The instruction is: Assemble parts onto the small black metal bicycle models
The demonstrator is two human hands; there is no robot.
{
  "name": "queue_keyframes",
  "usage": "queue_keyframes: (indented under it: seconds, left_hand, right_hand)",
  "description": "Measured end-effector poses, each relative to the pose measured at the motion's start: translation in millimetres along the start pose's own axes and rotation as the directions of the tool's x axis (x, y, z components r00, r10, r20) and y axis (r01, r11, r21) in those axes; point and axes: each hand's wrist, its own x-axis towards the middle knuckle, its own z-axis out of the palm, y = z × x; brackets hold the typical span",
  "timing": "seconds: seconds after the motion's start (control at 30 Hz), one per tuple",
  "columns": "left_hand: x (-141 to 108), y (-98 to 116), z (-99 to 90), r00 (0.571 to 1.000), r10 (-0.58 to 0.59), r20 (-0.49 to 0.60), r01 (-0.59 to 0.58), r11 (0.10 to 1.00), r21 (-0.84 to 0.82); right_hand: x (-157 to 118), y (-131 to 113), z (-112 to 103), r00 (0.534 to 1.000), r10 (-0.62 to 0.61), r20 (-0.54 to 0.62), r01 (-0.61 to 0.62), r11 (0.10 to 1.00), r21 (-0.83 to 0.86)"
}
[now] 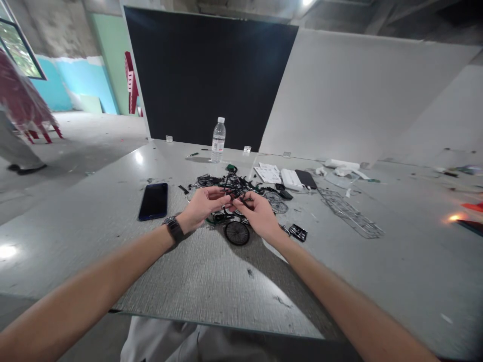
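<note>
My left hand (206, 205) and my right hand (259, 212) meet over a pile of small model bicycle parts, fingertips pinched close together. Between them they hold a small dark model bicycle part, mostly covered by the fingers, so its exact shape is unclear. Just below the hands a black spoked toy wheel (237, 233) lies on the table. A paler spoked wheel (276, 202) is to the right of my right hand. Behind the fingers, dark green and black parts (231, 170) are heaped together. A dark watch (174, 229) is on my left wrist.
A phone (153, 201) lies left of the hands. A water bottle (218, 141) stands behind the pile. To the right are printed sheets (267, 173), a white box-like device (292, 179), an openwork parts frame (350, 213) and a small black tray (298, 232). A person stands far left.
</note>
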Motion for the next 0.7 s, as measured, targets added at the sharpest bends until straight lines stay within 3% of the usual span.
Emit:
queue_keyframes:
  seconds: [0.27,0.7]
  left_hand:
    - [0.7,-2.7,0.6,1.000,-0.016,0.020,0.018,0.998,-0.059]
    - [-1.2,0.0,4.7,0.999,-0.035,-0.005,0.034,0.995,-0.092]
  right_hand:
    - [0.3,-0.5,-0.1,1.000,-0.024,-0.003,0.024,0.999,0.023]
    - [-2.3,-6.6,2.1,0.997,0.066,-0.031,-0.064,0.996,0.058]
